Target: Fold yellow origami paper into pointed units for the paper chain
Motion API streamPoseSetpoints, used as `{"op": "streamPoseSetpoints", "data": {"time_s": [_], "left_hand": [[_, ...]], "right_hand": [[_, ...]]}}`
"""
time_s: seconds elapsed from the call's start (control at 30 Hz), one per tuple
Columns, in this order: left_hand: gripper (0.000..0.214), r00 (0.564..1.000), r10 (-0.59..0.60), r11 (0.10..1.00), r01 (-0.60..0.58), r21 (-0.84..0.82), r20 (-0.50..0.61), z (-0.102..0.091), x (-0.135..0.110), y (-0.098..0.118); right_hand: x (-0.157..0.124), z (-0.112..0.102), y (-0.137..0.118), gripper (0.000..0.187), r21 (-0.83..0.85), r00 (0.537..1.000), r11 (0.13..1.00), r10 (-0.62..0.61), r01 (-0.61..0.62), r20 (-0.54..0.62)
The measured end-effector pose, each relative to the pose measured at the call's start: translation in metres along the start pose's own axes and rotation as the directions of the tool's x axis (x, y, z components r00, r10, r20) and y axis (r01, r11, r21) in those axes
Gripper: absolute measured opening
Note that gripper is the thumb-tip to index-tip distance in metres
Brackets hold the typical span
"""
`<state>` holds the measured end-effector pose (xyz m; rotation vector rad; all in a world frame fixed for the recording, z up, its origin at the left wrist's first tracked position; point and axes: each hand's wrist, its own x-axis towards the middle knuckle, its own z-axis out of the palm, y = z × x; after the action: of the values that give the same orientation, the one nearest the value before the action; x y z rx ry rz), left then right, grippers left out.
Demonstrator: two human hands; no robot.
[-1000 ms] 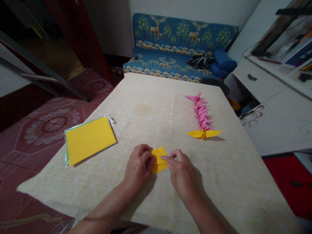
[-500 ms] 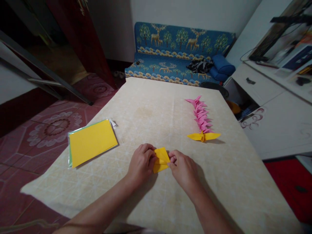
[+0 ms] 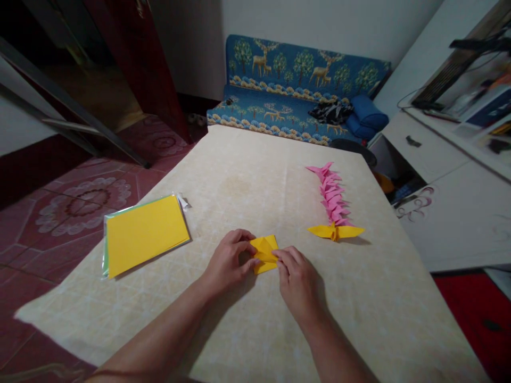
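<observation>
A small folded yellow origami paper [image 3: 265, 254] lies low over the tablecloth between my hands. My left hand [image 3: 232, 260] grips its left edge, thumb below and fingers above. My right hand [image 3: 297, 276] pinches a flap at its right side, with thumb and forefinger together. Creases and a raised pointed fold show on the paper's upper face. To the right, a yellow paper crane [image 3: 334, 232] with spread wings stands at the near end of a row of several pink paper cranes [image 3: 333, 197].
A clear packet of yellow paper sheets [image 3: 147, 234], with green showing at its edge, lies at the left on the cloth-covered table [image 3: 247, 181]. Beyond the far edge stands a blue patterned sofa [image 3: 275, 101]. A white cabinet [image 3: 459, 197] is at the right.
The paper has turned slightly, and a fold on it now stands raised. My right fingers have moved in over its right edge. The view has shifted a little.
</observation>
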<state>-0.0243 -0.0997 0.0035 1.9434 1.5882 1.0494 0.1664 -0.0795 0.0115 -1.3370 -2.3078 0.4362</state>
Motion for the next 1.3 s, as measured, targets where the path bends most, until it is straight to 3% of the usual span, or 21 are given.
{"op": "streamPoseSetpoints", "data": {"time_s": [0.3,0.6,1.3], "left_hand": [[0.004,0.999,-0.024,0.999,0.025,0.028,-0.021,0.003,0.003,0.000],[0.006,0.999,-0.006,0.999,0.008,0.040,-0.032,0.004,0.003,0.000],[0.005,0.993,-0.038,0.994,0.049,0.095,-0.113,0.011,0.003,0.009]], "right_hand": [[0.007,0.000,-0.009,0.007,0.027,1.000,1.000,0.016,-0.016,0.011],[0.017,-0.002,-0.010,0.007,0.024,0.990,0.992,0.119,-0.121,0.074],[0.021,0.005,-0.013,0.004,-0.015,0.988,0.988,0.151,-0.151,0.013]]}}
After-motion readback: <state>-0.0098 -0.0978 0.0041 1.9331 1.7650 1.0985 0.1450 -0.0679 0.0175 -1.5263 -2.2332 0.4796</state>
